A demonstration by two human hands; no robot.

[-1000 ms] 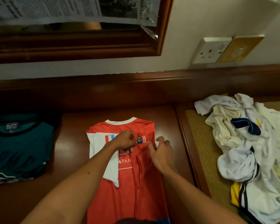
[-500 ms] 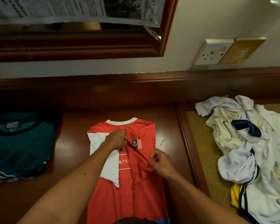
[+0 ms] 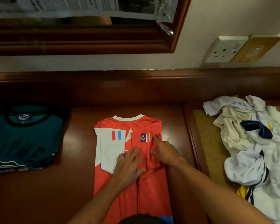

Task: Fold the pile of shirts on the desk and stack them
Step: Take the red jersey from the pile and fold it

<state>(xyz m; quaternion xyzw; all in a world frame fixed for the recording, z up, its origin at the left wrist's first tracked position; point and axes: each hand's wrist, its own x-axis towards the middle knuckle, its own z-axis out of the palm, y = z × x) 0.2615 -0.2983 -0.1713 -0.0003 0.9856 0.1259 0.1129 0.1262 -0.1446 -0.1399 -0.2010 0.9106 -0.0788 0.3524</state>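
Red jersey (image 3: 145, 188) lies flat on the counter (image 3: 81, 183), sides folded in to a narrow strip, hem end running off toward the body. Left hand (image 3: 128, 165) flat on it, fingers (image 3: 132, 152) straight and spread, pressing across the white sleeve panel (image 3: 108, 151) and the red. Right hand (image 3: 166, 152) just beside it, index out past the flag patch (image 3: 145, 137), other fingers loosely bent; gripping nothing, as far as I can tell.

Handling, my read: thin synthetic knit, light, limp, probably slick on the varnish. Folds won't hold unpressed. Pinch both hem corners nearest the body, carry them beyond the fingers to the collar (image 3: 128, 118).

Left of the fingers: folded teal shirt (image 3: 23, 139), the stack. Right of them: unfolded white pile (image 3: 252, 143) on a woven mat (image 3: 205, 143).
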